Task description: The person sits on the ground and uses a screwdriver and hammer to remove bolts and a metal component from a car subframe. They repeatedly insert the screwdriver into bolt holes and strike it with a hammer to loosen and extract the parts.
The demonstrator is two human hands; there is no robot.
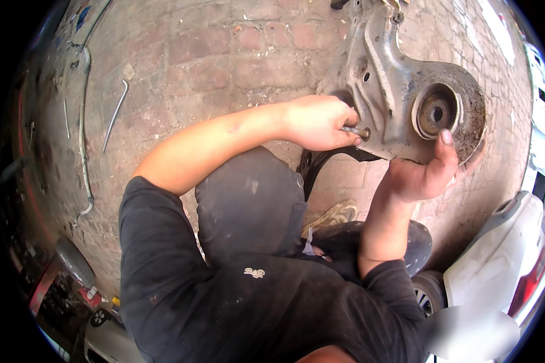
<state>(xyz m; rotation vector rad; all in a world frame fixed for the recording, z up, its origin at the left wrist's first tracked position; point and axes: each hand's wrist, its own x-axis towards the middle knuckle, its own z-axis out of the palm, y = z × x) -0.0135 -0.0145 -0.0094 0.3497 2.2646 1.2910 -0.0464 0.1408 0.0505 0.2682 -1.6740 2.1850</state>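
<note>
A large grey, grimy car subframe stretches from the top of the view toward me. Its near right end carries a round, rusty bushing with a dark hole in the middle. My left hand is closed around a metal bolt, whose end meets a small hole near the subframe's near edge. At the near right edge, my right hand grips the subframe; its thumb points up beside the bushing and its fingers are mostly hidden beneath.
On the brick floor at the left lie a bent metal rod and a long thin pipe. A tyre is at the lower left. A light-coloured car stands at the lower right. My bent knee is below the left forearm.
</note>
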